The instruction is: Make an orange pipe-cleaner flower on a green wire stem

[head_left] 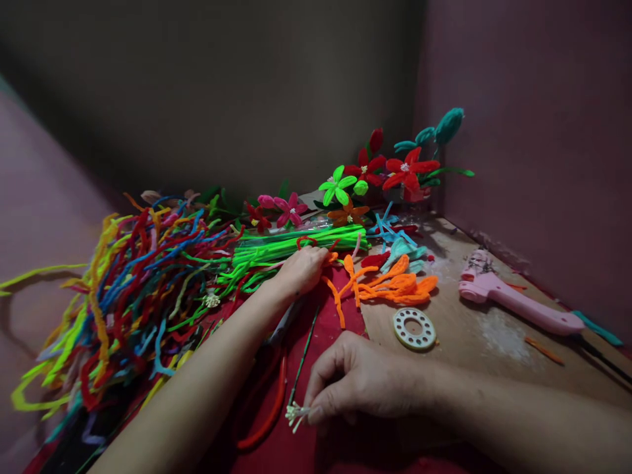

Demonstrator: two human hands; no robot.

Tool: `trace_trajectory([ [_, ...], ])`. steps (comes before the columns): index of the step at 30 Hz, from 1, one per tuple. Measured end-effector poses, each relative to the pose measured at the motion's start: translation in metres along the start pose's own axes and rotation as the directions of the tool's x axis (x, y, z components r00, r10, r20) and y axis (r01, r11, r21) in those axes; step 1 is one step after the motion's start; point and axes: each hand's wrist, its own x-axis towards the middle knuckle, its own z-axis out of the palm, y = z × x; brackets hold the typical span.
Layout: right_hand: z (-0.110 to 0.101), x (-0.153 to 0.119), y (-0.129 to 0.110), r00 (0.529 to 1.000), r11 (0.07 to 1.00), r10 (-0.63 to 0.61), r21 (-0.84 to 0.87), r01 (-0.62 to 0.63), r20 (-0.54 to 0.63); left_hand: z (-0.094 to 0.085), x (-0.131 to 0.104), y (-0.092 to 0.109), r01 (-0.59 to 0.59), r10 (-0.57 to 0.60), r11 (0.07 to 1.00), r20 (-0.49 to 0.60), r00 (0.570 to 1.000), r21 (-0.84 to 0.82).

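Note:
My right hand [348,375] pinches a small bunch of pale flower stamens [296,415] between thumb and fingers, low over the red cloth. A thin dark green wire stem [307,349] runs down to the bunch; whether it is joined to it I cannot tell. Farther off, my left hand [311,266] reaches to the edge of the green pipe cleaners [296,243]. Its fingers are curled beside orange pipe cleaner pieces, and what they hold is hidden. Orange pipe cleaner petals [395,286] lie in a cluster just right of it.
At left spreads a heap of multicoloured pipe cleaners [133,289]. Red-handled scissors [276,408] lie under my left forearm. On the board rest a round disc with holes [428,329] and a pink corded tool [523,306]. Finished pipe cleaner flowers [405,171] stand at the back.

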Motion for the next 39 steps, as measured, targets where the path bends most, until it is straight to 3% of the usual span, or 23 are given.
trace_trajectory([
  [5, -0.001, -0.001, -0.001, 1.0, 1.0, 0.012, -0.008, -0.012, -0.001, -0.002, 0.008, -0.005, 0.036, -0.034, 0.996, 0.022, 0.999, -0.076],
  [11, -0.001, 0.001, 0.002, 1.0, 1.0, 0.025, -0.009, -0.025, -0.005, -0.021, 0.008, -0.018, 0.119, -0.103, 0.922, 0.062, 0.993, -0.368],
  [17, -0.001, 0.0, -0.001, 1.0, 1.0, 0.01, -0.027, -0.01, -0.007, -0.025, 0.001, -0.028, 0.16, -0.153, 0.728, 0.07, 0.986, -0.667],
  [21, 0.0, 0.0, -0.001, 1.0, 1.0, 0.009, -0.029, -0.01, -0.017, -0.026, -0.006, -0.028, 0.237, -0.193, 0.427, 0.168, 0.967, -0.873],
  [23, 0.0, 0.0, 0.0, 1.0, 0.999, 0.011, -0.033, -0.012, -0.023, -0.03, -0.01, -0.025, 0.285, -0.204, 0.333, 0.226, 0.953, -0.899],
  [26, -0.001, 0.001, 0.002, 1.0, 0.999, 0.0, -0.044, -0.001, -0.027, -0.037, -0.02, -0.017, 0.327, -0.213, 0.276, 0.274, 0.938, -0.904],
  [31, -0.003, 0.001, 0.004, 0.998, 0.998, -0.05, -0.041, 0.048, -0.039, -0.04, -0.041, -0.007, 0.311, -0.202, 0.088, 0.289, 0.936, -0.946],
  [34, -0.005, 0.002, 0.003, 0.989, 0.996, -0.09, -0.022, 0.088, -0.115, -0.04, -0.056, -0.001, 0.32, -0.199, -0.012, 0.316, 0.928, -0.947],
  [37, -0.01, 0.002, -0.001, 0.958, 0.984, -0.134, 0.077, 0.158, -0.252, -0.042, -0.07, 0.008, 0.327, -0.226, -0.027, 0.325, 0.918, -0.944],
  [39, -0.015, 0.003, -0.004, 0.926, 0.96, -0.153, 0.172, 0.223, -0.346, -0.044, -0.08, 0.013, 0.316, -0.282, 0.04, 0.292, 0.914, -0.948],
])
